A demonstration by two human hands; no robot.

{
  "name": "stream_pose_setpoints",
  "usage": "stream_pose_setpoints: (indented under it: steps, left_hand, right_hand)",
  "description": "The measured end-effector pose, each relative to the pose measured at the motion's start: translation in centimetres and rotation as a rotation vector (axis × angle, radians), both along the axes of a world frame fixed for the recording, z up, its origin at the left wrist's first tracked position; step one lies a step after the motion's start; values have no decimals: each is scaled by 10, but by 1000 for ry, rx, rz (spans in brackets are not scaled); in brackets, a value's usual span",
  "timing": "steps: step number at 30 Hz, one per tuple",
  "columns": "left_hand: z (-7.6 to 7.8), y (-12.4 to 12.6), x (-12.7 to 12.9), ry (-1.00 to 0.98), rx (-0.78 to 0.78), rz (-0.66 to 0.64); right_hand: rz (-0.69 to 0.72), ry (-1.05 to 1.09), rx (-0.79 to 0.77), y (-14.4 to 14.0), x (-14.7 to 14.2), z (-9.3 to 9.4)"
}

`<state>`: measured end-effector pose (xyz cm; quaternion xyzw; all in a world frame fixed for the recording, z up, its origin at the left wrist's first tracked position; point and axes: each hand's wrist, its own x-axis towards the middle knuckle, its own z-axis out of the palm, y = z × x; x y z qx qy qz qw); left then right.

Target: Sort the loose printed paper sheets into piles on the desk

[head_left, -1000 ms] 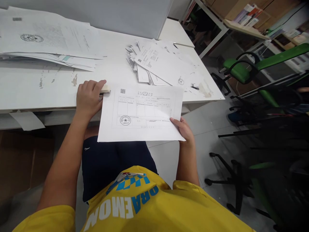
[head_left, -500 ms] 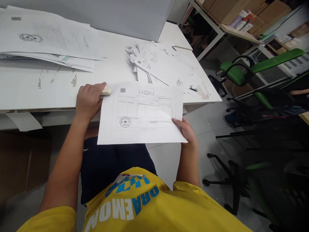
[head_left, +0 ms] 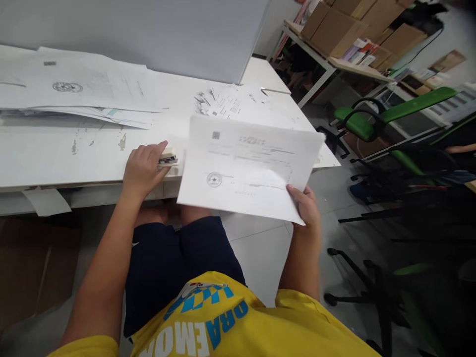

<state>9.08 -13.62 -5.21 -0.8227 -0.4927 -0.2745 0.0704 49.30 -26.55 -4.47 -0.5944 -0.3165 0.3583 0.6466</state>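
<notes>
Here the right hand (head_left: 307,206) pinches the lower right corner of a printed sheet (head_left: 249,168), holding it in the air just off the front edge of the white bench (head_left: 92,158), tilted and blurred, so its print cannot be read beyond a round seal. The left hand (head_left: 143,166) rests on the bench edge, fingers curled over a small pale object (head_left: 168,157), probably a stapler, just beside the sheet's left edge. Behind the sheet lies a loose spread of papers (head_left: 238,106); a taller stack of documents (head_left: 74,91) sits at the far left. A green chair (head_left: 386,114) stands to the right.
</notes>
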Motion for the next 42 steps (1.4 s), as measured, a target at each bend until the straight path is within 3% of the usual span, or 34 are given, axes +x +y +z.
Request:
stream_pose_setpoints:
  steps: [2, 5, 9, 11, 15, 18, 21, 25, 27, 30, 32, 36, 42]
  left_hand:
    - [0, 0, -2, 19, 24, -6]
    - [0, 0, -6, 55, 67, -22]
    - [-2, 0, -9, 60, 126, -39]
    - [-2, 0, -9, 55, 131, -39]
    - [-3, -3, -7, 43, 83, -28]
    - [-6, -5, -7, 35, 76, -20]
    - [-11, -6, -8, 14, 115, -3]
    - [-16, -9, -8, -17, 274, 52]
    - [-19, -13, -7, -22, 378, 85]
    - [-23, -18, -5, -25, 476, 129]
    - [-26, -20, -4, -31, 494, 154]
    - [-31, -20, -3, -74, 507, 200]
    - [-31, -22, -2, -86, 545, 194]
  right_hand:
    - [-113, -21, 136, 20, 8, -4]
    - [-205, -18, 250, 71, 12, -10]
    - [-271, -2, 260, 154, 9, -3]
    - [-253, -96, 180, 184, 10, 5]
    - [-261, -460, 17, 210, 15, 17]
    - [-324, -560, 109, 219, -2, 25]
    - [-117, -752, 156, 238, -59, 37]
    - [511, -1111, 213, 273, -182, 53]
    - [737, -1214, 301, 286, -245, 56]
    - [948, -1247, 411, 296, -324, 56]
    - [1016, -1299, 431, 299, -363, 55]
    - [1013, -1461, 347, 303, -408, 51]
    - [1010, -1478, 354, 308, -407, 46]
